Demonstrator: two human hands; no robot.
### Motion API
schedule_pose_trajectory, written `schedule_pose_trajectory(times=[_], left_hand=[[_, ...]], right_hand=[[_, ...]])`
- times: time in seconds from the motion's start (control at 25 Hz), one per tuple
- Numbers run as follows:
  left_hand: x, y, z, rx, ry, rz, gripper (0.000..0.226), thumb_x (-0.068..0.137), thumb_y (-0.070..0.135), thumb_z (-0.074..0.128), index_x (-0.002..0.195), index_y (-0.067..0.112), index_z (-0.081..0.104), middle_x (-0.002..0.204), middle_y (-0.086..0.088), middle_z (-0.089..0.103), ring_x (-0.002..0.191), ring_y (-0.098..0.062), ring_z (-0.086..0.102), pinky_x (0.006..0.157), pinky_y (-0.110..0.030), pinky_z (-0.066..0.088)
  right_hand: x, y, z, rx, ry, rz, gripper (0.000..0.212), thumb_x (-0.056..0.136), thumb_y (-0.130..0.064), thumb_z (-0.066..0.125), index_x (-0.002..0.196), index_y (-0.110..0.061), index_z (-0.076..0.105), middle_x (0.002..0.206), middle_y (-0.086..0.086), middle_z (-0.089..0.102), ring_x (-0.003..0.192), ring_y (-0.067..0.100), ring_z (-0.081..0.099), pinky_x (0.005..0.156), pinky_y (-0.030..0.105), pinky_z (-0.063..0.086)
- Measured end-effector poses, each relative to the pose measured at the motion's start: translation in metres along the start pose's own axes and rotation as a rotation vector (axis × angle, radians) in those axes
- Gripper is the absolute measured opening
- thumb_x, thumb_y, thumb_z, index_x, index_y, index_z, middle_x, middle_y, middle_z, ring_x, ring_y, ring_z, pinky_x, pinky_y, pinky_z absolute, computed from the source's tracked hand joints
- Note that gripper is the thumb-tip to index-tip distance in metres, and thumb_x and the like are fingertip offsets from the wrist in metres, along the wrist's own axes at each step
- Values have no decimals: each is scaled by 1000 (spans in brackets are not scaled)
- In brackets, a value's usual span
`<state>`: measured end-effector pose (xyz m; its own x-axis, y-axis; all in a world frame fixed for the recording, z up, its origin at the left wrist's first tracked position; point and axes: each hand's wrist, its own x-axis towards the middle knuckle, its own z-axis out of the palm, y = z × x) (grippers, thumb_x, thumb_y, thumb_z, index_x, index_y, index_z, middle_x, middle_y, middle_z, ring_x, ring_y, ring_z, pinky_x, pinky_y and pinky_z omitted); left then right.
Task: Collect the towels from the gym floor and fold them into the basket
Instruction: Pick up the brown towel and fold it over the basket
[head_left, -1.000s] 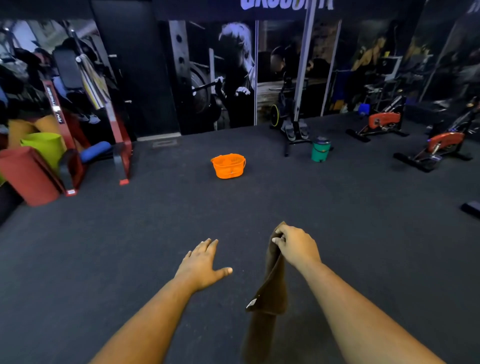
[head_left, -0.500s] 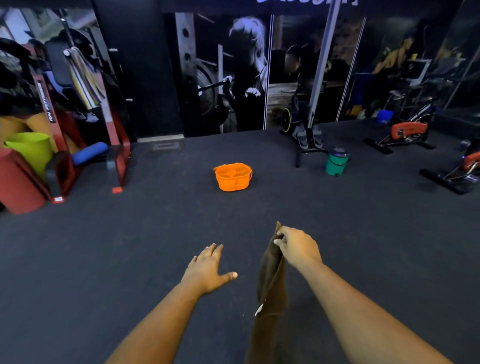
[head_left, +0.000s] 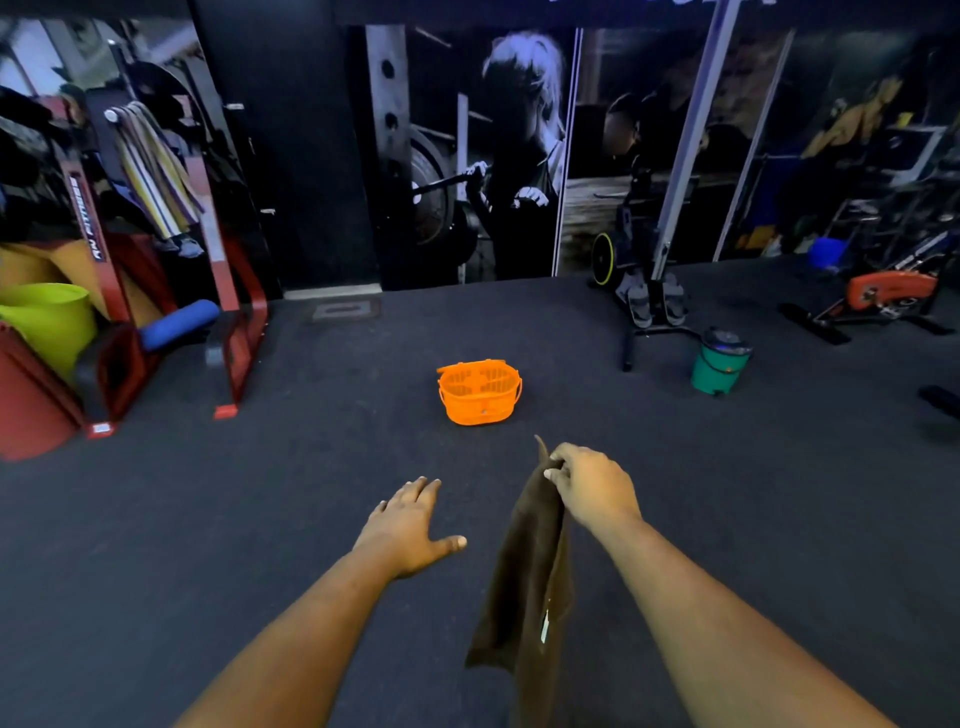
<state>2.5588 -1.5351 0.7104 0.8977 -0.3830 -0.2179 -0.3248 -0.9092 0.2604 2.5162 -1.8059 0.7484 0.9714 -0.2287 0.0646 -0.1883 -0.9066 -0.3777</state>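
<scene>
Head view: right hand (head_left: 592, 486) pinches a hanging dark brown cloth towel (head_left: 524, 582) at its top corner, the open-fingered left hand (head_left: 408, 525) best taking the opposite corner before folding into the orange plastic slatted basket (head_left: 479, 392) beyond the grip.

— What is underfoot?

— A dark, speckled gym floor (head_left: 156, 545), running back to the wall.

— And what stands on it?

— An orange basket (head_left: 479, 392) sits near the middle, at about twelve o'clock. At one o'clock from it, well apart, stands a green bucket (head_left: 719, 368). Just behind that, an exercise bike (head_left: 647, 291) rests its black base on the floor.

— Anything to the sides?

— At two o'clock, an orange-bodied bike (head_left: 883, 293) on black feet. At ten o'clock, a red rack (head_left: 234, 322) plants its feet on the floor, with a blue roller (head_left: 179, 317) beside it and a lime-green bin (head_left: 49, 325) and a dark red mat (head_left: 31, 405) at nine o'clock.
</scene>
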Motion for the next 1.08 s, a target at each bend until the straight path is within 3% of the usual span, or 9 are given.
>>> schedule_pose_trajectory(times=[0.36,0.6,0.88,1.08], left_hand=[[209,14,-57,-16,34,-95,103,88,75,51,163,25,1,171,-1,3,157,-20,6,127,-44,15],[359,-15,-74,-32,18,-100,104,87,75,53,163,25,2,171,-1,2,157,-20,6,127,-44,15],[531,-57,-127,-91,-16,-58,105,86,75,55,163,27,2,171,1,3,157,-20,9,125,-44,22],[642,-66,-161,-217,-31,-73,101,87,70,59,162,29,6,170,1,6,156,-21,13,122,-45,28]], right_hand=[[249,36,1,-14,-20,-122,15,99,-41,59,108,-30,64,102,-9,67,94,18,64,75,37,55],[405,40,32,-25,-9,-164,12,99,-40,59,107,-32,63,105,-10,64,98,16,61,75,35,53],[568,42,55,-102,34,-167,24,97,-41,62,118,-31,65,118,-9,55,117,16,49,98,39,44],[675,50,58,33,25,-202,15,99,-36,58,112,-29,61,109,-12,63,106,15,58,85,36,49]])
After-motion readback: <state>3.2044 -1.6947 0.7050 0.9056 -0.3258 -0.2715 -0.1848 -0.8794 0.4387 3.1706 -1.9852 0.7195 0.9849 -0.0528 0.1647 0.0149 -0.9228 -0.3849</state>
